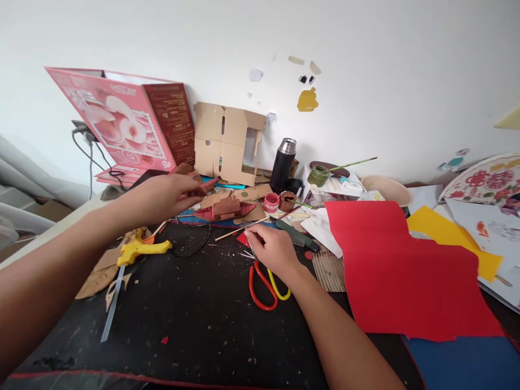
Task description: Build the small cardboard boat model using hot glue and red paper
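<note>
My left hand reaches across the back left of the table, fingers stretched. Just behind it, partly hidden, is a small brown-and-red model. A similar red boat model with a brown cabin lies right of that hand. My right hand is closed in a pinch over the blades of the scissors, whose red and yellow handles point toward me. A red paper scrap and thin white strips lie at its fingertips, and a wooden stick is just beyond.
At left lies a yellow glue gun. Behind stand a pink box, cut cardboard and a black thermos. Paint jars sit near the middle. Red paper sheet covers the right side.
</note>
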`<action>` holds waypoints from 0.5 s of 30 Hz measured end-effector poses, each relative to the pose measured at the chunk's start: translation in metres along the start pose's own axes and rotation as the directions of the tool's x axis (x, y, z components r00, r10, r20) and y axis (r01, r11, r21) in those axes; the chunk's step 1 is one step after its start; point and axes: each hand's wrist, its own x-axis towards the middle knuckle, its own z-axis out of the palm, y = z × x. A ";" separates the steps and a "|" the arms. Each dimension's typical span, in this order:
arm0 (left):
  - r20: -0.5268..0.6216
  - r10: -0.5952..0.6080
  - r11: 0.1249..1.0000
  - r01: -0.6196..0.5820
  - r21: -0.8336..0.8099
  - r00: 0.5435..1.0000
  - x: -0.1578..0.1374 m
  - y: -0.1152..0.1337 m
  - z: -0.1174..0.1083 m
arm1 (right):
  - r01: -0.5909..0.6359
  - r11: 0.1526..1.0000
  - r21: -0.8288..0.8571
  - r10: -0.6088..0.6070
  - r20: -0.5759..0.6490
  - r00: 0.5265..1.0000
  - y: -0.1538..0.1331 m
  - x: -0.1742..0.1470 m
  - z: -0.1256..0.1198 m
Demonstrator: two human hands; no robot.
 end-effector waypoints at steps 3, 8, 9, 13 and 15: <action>0.080 0.009 0.999 -0.013 0.050 0.997 0.062 0.013 0.003 | 0.012 1.000 -0.010 -0.012 0.009 1.000 0.001 0.001 -0.002; 0.231 0.036 0.986 -0.072 0.152 0.972 0.138 0.020 0.035 | 0.041 0.999 -0.024 -0.040 0.038 0.998 0.002 0.002 -0.002; 0.242 0.043 0.984 -0.083 0.159 0.969 0.147 0.022 0.042 | 0.049 0.998 -0.027 -0.048 0.042 0.998 0.002 0.002 -0.002; 0.298 0.044 0.978 -0.102 0.183 0.954 0.173 0.025 0.066 | 0.092 0.995 -0.038 -0.089 0.057 0.994 0.000 0.002 -0.001; 0.315 0.037 0.976 -0.102 0.194 0.948 0.182 0.025 0.075 | 0.109 0.993 -0.054 -0.106 0.063 0.992 -0.002 0.001 -0.001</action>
